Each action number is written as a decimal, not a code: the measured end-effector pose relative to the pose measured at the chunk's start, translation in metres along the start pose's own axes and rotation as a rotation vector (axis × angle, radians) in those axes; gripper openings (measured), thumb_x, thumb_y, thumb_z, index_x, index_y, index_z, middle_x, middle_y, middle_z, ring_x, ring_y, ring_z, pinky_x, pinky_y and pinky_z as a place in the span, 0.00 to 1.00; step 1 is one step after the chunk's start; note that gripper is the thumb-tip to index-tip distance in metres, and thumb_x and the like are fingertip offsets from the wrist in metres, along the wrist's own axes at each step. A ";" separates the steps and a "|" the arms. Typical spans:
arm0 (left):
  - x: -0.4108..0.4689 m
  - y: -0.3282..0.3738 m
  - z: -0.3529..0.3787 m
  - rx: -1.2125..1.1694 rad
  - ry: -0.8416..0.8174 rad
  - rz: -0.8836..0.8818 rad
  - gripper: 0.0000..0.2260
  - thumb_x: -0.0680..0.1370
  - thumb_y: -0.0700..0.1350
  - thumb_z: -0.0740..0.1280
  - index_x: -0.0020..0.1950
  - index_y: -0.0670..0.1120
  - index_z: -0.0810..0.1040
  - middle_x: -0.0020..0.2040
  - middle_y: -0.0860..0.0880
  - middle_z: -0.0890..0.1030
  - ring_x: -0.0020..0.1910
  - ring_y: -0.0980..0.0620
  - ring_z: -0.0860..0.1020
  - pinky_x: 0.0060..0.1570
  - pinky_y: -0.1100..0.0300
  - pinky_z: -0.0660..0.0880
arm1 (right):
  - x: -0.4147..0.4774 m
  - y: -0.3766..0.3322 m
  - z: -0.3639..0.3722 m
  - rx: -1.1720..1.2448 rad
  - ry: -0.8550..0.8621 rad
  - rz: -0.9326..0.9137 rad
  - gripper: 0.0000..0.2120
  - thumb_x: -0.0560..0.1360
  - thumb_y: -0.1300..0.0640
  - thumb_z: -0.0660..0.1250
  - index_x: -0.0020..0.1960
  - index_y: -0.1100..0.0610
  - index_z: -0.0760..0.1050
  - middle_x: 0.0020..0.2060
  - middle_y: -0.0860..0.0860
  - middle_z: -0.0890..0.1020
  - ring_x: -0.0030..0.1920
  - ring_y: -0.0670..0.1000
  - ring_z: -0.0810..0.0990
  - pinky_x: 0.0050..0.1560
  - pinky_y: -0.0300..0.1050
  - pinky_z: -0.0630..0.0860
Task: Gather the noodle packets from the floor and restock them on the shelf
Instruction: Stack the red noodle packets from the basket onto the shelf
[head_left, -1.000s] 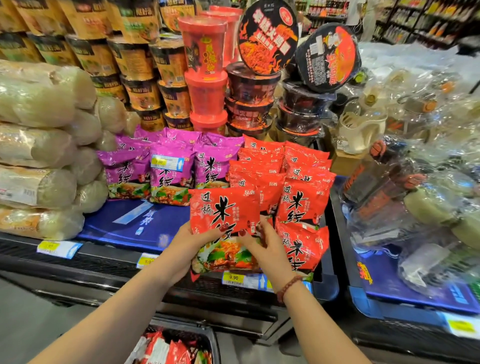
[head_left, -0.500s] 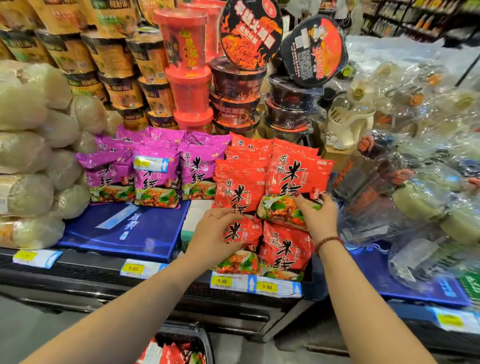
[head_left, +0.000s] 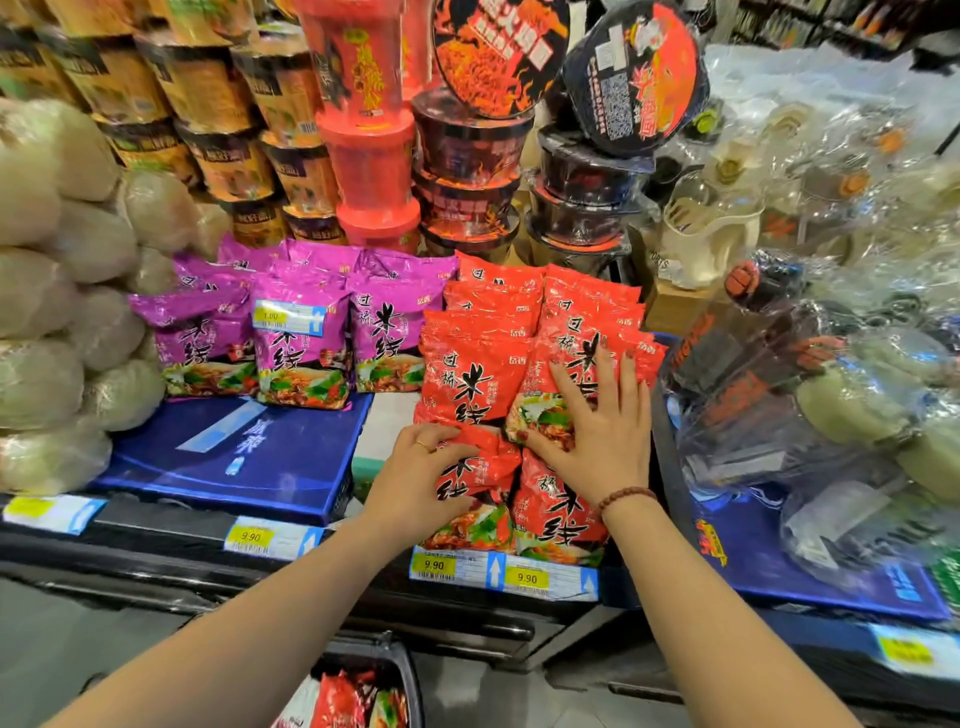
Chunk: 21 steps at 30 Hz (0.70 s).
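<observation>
So the left hand (head_left: 421, 478) grips a red noodle packet (head_left: 483, 462) at the shelf (head_left: 156, 530) front, and the right hand (head_left: 597, 436) presses flat, fingers spread, on the stack (head_left: 582, 322). These packs look slippery, so a careless release could slide the front row off.

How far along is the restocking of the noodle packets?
Done: many red packets stand on the shelf beside the purple packets. In hand: the left hand grips a front red packet; the right hand presses flat on an upper red packet. Left: more packets lie in the basket below.
</observation>
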<state>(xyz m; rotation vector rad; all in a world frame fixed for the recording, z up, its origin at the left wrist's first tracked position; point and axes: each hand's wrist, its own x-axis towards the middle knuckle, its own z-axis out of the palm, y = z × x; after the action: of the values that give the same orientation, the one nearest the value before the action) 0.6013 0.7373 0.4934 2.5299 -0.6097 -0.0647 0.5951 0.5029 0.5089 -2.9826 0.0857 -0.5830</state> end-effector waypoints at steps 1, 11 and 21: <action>0.000 -0.001 0.000 -0.004 -0.003 0.002 0.25 0.72 0.52 0.75 0.68 0.55 0.74 0.70 0.54 0.69 0.71 0.52 0.58 0.70 0.55 0.61 | 0.000 0.006 0.004 0.030 0.001 0.002 0.39 0.69 0.28 0.58 0.76 0.40 0.58 0.78 0.56 0.52 0.77 0.61 0.46 0.74 0.61 0.46; -0.006 0.000 -0.007 0.026 -0.046 0.033 0.26 0.74 0.52 0.73 0.72 0.54 0.72 0.72 0.53 0.68 0.73 0.51 0.58 0.70 0.54 0.61 | -0.001 0.014 0.003 0.003 -0.063 -0.016 0.39 0.69 0.26 0.55 0.76 0.39 0.54 0.78 0.55 0.49 0.77 0.59 0.42 0.74 0.58 0.40; -0.047 -0.020 -0.066 -0.012 0.068 0.087 0.22 0.75 0.46 0.72 0.69 0.49 0.75 0.68 0.48 0.73 0.70 0.47 0.65 0.68 0.51 0.67 | -0.022 -0.044 -0.051 0.096 -0.021 -0.047 0.31 0.73 0.39 0.67 0.71 0.51 0.67 0.72 0.57 0.66 0.72 0.60 0.63 0.71 0.60 0.62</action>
<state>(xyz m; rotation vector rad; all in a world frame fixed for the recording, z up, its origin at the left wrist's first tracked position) 0.5782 0.8053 0.5361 2.4797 -0.6889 0.0483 0.5568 0.5438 0.5529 -2.9039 -0.0144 -0.5449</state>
